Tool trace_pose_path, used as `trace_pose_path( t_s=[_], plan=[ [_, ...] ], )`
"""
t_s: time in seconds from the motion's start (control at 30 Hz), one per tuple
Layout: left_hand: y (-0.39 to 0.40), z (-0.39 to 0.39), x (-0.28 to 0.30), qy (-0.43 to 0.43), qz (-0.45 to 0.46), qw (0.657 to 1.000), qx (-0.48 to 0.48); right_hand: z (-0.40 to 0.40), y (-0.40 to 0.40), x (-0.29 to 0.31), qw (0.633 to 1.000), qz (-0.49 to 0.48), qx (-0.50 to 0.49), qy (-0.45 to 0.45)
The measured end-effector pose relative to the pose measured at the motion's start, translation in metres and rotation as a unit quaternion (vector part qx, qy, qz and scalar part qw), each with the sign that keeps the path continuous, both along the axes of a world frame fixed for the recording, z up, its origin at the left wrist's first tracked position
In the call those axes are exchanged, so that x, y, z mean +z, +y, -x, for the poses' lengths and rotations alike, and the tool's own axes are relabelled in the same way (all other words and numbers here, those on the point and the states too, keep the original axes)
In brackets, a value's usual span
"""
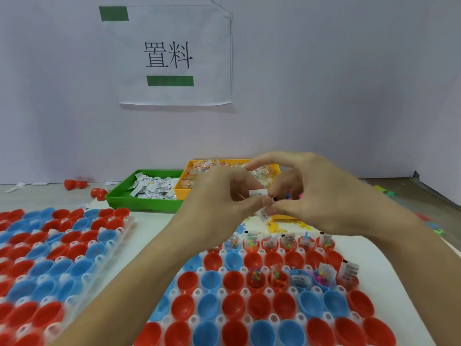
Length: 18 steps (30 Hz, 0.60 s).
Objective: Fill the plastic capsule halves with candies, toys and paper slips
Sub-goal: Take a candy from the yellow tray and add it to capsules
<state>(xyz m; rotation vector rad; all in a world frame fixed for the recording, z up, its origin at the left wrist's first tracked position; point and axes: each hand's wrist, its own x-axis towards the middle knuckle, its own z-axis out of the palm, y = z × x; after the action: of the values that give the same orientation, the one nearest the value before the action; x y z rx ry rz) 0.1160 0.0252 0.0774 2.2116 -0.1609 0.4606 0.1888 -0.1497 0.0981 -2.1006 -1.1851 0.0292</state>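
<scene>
My left hand (222, 196) and my right hand (306, 193) meet above the near tray, and both pinch small white paper slips (258, 194) between their fingertips. Below them the clear tray (270, 292) holds red and blue capsule halves (232, 280). The far row and part of the third row carry candy packets and slips (287, 242); the other halves are hollow. A green bin (139, 201) holds paper slips and an orange bin (183, 182) holds candy packets, both behind my hands.
A second tray of red and blue capsule halves (50, 245) lies at the left. Loose red halves (74, 184) sit by the wall. Colourful small toys (289, 224) lie scattered behind the near tray and at the right. A paper sign (172, 56) hangs on the wall.
</scene>
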Motion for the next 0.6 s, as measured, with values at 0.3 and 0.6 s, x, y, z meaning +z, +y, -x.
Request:
trace_pose_path(
  t_s=[0.3, 0.6],
  plan=[
    [0.013, -0.002, 0.000, 0.087, -0.001, 0.996, -0.030, -0.011, -0.010, -0.001, 0.998, 0.053, -0.015, 0.035],
    [0.010, 0.000, -0.013, 0.258, -0.102, 0.954, -0.111, -0.007, -0.018, 0.001, 0.942, 0.312, -0.044, 0.116]
  ],
)
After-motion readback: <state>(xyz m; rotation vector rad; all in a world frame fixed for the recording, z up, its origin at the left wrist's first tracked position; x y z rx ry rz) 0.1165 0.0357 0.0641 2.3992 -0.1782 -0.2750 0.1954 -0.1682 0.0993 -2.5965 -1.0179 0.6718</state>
